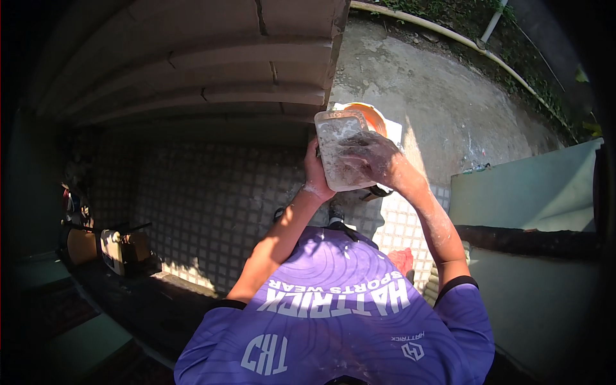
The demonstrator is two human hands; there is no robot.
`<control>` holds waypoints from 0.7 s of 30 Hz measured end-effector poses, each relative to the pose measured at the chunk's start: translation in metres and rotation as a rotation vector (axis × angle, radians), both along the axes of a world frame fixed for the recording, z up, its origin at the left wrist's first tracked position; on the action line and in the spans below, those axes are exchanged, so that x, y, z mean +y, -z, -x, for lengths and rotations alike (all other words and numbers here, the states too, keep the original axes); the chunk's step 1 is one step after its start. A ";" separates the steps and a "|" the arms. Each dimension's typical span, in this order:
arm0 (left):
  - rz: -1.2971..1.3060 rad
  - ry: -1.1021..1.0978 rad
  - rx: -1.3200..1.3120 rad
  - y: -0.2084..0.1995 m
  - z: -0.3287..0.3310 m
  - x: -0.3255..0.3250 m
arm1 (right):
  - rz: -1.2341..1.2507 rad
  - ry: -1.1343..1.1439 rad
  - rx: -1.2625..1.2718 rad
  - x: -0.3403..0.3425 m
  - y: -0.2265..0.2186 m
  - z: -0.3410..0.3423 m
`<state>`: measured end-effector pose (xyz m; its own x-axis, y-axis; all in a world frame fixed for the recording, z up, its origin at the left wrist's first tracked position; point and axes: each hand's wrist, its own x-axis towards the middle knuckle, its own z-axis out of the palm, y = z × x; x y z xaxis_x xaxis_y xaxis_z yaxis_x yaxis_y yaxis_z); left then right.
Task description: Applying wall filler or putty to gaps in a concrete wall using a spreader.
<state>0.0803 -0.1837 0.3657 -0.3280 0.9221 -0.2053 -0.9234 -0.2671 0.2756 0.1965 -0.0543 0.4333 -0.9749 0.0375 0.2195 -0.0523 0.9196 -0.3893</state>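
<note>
A shallow rectangular plastic tub (339, 168), pale and smeared with grey-white residue, is held up in front of me, tilted so its inner face shows. My left hand (316, 172) grips its left side, the thumb along the edge and the other fingers hidden behind. Across the tub's inner face lies my right hand (374, 156), dusty and shadowed, with bent fingers pressed together against the smeared surface. Whatever it may hold is hidden. Just beyond the tub stands an orange-lined white bucket (377, 119), partly covered by the tub and my hand. White splashes mark both forearms.
A corrugated sheet (256, 54) overhangs the far left. Tiled floor (212, 186) meets rough concrete (410, 70) beyond. A pale green low wall (526, 192) stands at right, with a red cloth-like thing (402, 260) by my right side. Wooden items (112, 251) sit at left.
</note>
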 end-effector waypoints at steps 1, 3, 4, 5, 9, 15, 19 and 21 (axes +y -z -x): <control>-0.009 -0.001 0.014 0.001 0.000 0.000 | -0.003 0.002 0.002 0.003 0.003 0.001; -0.026 0.013 -0.036 0.002 -0.001 0.000 | -0.041 0.064 0.144 0.004 0.002 0.007; -0.042 0.025 -0.089 0.003 -0.002 -0.001 | -0.063 0.103 0.121 0.009 -0.004 0.003; -0.043 0.026 -0.086 0.004 -0.002 -0.001 | -0.064 0.104 0.125 0.009 -0.008 0.005; 0.001 0.009 -0.067 0.006 -0.002 -0.001 | 0.146 0.256 0.197 0.009 -0.018 0.010; 0.046 -0.015 -0.034 0.011 -0.002 -0.002 | 0.474 0.398 0.331 0.015 -0.027 0.001; -0.001 -0.028 -0.092 0.018 -0.004 -0.001 | 0.522 0.578 0.315 0.036 -0.014 -0.016; -0.007 -0.025 -0.084 0.021 -0.003 0.000 | 0.585 0.652 0.296 0.042 -0.012 -0.023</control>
